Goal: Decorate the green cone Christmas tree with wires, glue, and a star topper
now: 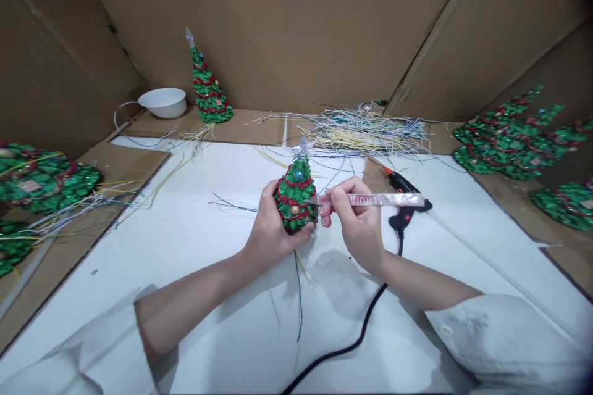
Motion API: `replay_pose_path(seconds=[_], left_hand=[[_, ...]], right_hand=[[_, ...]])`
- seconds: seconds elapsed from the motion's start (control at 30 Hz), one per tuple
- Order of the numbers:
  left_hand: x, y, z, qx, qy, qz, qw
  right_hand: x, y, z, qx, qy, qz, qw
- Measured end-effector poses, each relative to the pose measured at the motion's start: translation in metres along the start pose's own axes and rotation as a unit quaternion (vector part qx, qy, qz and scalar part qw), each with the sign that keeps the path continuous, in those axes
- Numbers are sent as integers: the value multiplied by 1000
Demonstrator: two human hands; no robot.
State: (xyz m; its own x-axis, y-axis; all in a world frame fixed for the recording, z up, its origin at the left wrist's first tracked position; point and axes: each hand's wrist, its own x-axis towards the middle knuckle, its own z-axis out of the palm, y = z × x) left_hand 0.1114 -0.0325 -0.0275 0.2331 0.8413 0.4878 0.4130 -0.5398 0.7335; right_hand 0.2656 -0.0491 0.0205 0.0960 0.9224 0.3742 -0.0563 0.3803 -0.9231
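Observation:
My left hand (275, 228) is wrapped round a small green Christmas tree (294, 188) with red garlands, gold and blue baubles and a clear star-like top. The tree stands upright, slightly above or on the white board; its base is partly hidden by my fingers. My right hand (359, 222) pinches a slim pointed tool (380, 199) with a metal tip and a pale handle bearing red lettering. Its tip reaches the tree's right side; whether it touches is unclear. Thin green and yellow wires (299, 290) trail out below the tree.
An orange and black glue gun (405, 197) lies right of my hand, its black cable (365, 327) running toward me. Behind lies a heap of wires (365, 129). A white bowl (163, 103) and a taller tree (208, 89) stand back left. More trees (509, 136) sit right and left.

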Motion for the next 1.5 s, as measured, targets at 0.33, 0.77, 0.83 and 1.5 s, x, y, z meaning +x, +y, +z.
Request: replay_pose_path(seconds=[0.33,0.77,0.83,1.5], left_hand=[[-1,-2,1,9,4,2,1000],[-1,4,0,19,13,-10,1000],[-2,5,1,21,16,-19,999],[-2,1,5,19,27,-22,999]], right_hand=[[-7,-2,-9,-237,-13,-294,926],[-11,-13,-1,-449,-98,-429,778],[-12,-19,3,-457,-95,-393,793],[6,-22,-11,-113,-102,10,988]])
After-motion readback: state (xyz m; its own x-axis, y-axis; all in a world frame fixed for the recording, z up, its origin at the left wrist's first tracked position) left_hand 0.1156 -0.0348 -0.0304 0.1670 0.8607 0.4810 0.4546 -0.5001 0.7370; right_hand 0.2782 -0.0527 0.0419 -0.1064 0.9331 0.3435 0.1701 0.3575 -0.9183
